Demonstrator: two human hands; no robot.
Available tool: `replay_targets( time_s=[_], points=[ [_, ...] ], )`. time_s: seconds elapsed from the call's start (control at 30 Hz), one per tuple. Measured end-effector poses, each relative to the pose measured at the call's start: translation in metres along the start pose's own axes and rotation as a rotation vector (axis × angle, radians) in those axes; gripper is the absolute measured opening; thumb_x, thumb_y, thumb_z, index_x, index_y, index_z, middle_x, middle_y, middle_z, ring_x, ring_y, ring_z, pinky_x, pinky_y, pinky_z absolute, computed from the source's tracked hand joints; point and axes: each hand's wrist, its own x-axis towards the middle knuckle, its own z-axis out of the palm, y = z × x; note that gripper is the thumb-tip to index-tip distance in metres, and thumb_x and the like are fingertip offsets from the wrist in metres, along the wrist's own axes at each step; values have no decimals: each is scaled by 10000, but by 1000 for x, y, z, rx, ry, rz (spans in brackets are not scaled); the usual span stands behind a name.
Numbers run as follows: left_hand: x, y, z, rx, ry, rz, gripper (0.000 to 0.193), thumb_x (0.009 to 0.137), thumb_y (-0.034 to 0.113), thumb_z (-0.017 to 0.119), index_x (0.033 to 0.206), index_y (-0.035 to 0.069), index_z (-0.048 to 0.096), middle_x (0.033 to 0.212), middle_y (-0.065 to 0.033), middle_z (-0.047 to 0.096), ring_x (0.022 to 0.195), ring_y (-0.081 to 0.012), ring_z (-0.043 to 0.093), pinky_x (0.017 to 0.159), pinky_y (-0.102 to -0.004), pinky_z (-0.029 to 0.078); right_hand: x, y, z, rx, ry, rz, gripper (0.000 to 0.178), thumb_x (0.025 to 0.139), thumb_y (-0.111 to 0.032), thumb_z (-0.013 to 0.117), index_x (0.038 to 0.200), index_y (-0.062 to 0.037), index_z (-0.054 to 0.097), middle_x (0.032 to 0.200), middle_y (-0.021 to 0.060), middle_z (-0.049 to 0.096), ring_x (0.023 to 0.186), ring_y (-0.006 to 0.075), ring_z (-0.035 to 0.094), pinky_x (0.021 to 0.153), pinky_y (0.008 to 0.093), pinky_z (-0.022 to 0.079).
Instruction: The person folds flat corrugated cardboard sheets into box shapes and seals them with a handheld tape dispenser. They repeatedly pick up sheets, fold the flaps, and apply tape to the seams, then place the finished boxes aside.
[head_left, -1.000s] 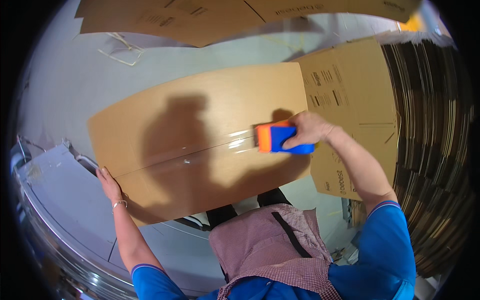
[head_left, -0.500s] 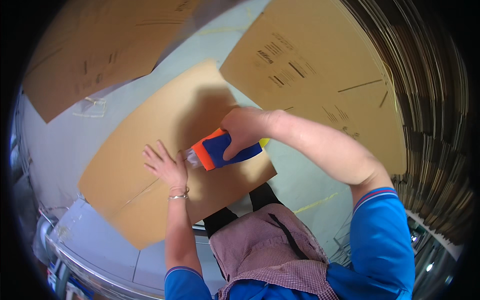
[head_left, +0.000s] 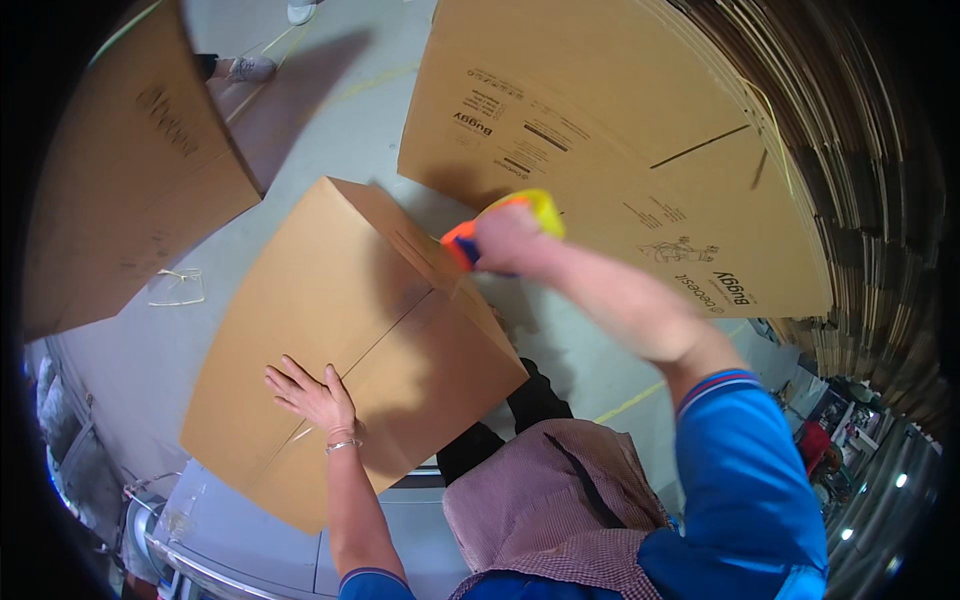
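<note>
A brown cardboard box [head_left: 290, 310] lies in front of me, with a seam running across its top face. My left hand [head_left: 318, 400] rests on that face beside the seam, palm down and fingers spread. A shiny strip of clear tape [head_left: 302, 430] shows on the seam near the left wrist. Just past the box's right edge, my right hand [head_left: 512, 240] grips an orange, blue and yellow tape dispenser [head_left: 462, 245]. The hand is slightly blurred and covers most of the handle. Whether tape stretches from the dispenser to the box is hard to make out.
Flat printed cardboard [head_left: 600, 130] leans at the right, beside a tall stack of cardboard sheets [head_left: 840, 150]. Another large carton [head_left: 130, 170] stands at the far left. Beyond it another person's shoe [head_left: 252, 68] shows. A grey table [head_left: 210, 510] supports the box's near left.
My right hand has swept the tape dispenser away from the left hand, along the seam and past the box's right edge. The left hand stays flat on the box. The view has shifted.
</note>
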Motion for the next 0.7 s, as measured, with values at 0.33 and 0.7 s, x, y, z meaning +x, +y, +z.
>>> replay_targets(
  time_s=[0.33,0.7],
  points=[
    [12,94,-37,-216,-196,514,734,878,442,607,1475,80,380,1545,-180,303,1482,-366,146,1169,-612,85,-47,33,80,265,37,255,279,771,-310,723,868,-49,699,944,149,707,874,279,686,748,388,514],
    [45,248,-72,-905,-712,434,347,949,308,616,1160,39,675,1224,-92,635,1195,-262,558,1111,-372,333,-225,60,120,1244,492,14,606,618,-174,895,1137,3,635,979,76,697,919,142,651,857,308,518]
  ],
)
